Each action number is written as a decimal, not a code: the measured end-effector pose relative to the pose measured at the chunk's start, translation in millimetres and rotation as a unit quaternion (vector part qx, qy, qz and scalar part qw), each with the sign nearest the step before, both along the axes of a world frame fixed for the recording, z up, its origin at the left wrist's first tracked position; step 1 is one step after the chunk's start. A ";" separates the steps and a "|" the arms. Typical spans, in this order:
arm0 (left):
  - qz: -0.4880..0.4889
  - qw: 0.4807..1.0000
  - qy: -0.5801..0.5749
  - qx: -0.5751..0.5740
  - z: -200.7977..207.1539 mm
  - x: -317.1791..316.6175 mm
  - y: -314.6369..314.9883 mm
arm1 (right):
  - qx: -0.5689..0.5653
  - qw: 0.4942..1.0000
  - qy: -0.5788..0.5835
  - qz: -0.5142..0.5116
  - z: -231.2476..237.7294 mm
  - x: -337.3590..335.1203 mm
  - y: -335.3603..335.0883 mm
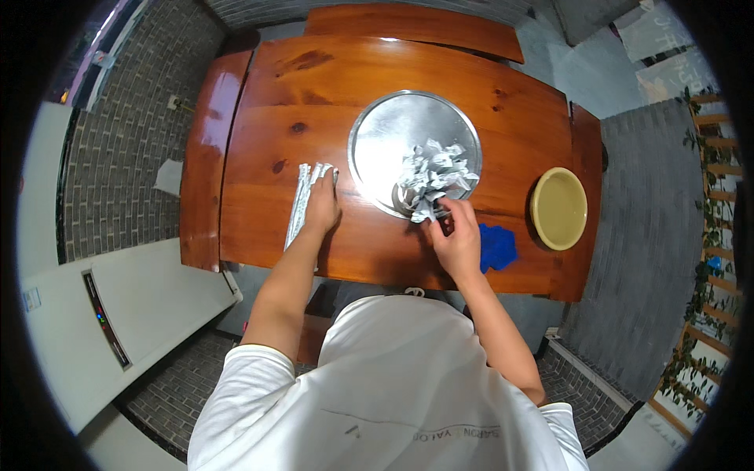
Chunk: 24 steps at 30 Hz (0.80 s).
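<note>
On the left half of a wooden table lies a long folded strip of grey-and-white printed paper (pixel 300 202), possibly newspaper. My left hand (pixel 322 206) grips its right side, the fingers partly hidden from above. A round, shiny metal tray (pixel 378 145) sits at the middle of the table. Over its lower right part spreads a loose heap of crumpled grey-and-white paper (pixel 434 173). My right hand (pixel 457 242) is at the near edge of this heap, thumb and fingers bent around a piece of it. Right beside that hand lies a bunched blue cloth (pixel 497 247).
A yellow round basin (pixel 559 209) stands near the right end of the wooden table (pixel 314 86). Benches flank the table: one at the left (pixel 208 157), one along the far side (pixel 408 27). A white cabinet (pixel 149 314) is at the lower left.
</note>
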<state>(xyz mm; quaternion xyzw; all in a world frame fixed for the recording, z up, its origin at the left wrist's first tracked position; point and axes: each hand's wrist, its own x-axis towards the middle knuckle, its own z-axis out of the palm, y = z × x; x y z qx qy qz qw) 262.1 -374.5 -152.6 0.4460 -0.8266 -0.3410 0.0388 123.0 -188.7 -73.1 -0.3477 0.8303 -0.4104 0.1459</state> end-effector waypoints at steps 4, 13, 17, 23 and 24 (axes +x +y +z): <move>-0.088 0.987 -0.112 -0.080 -1.4 -0.5 -3.6 | -0.009 0.999 0.029 0.014 -2.9 -1.8 3.0; -0.050 0.976 0.214 -0.005 52.7 -17.2 45.2 | -0.131 0.988 0.051 0.068 0.5 -5.5 -0.9; -0.086 0.940 0.329 0.001 85.0 -31.2 85.4 | -0.093 0.992 0.027 0.084 3.1 -9.9 -1.7; 0.021 0.936 0.344 0.076 98.5 -53.3 106.7 | -0.157 0.984 0.020 0.079 5.3 -16.6 -0.5; 0.025 0.937 0.339 0.081 101.2 -53.2 108.2 | -0.168 0.983 0.022 0.076 5.9 -18.2 0.9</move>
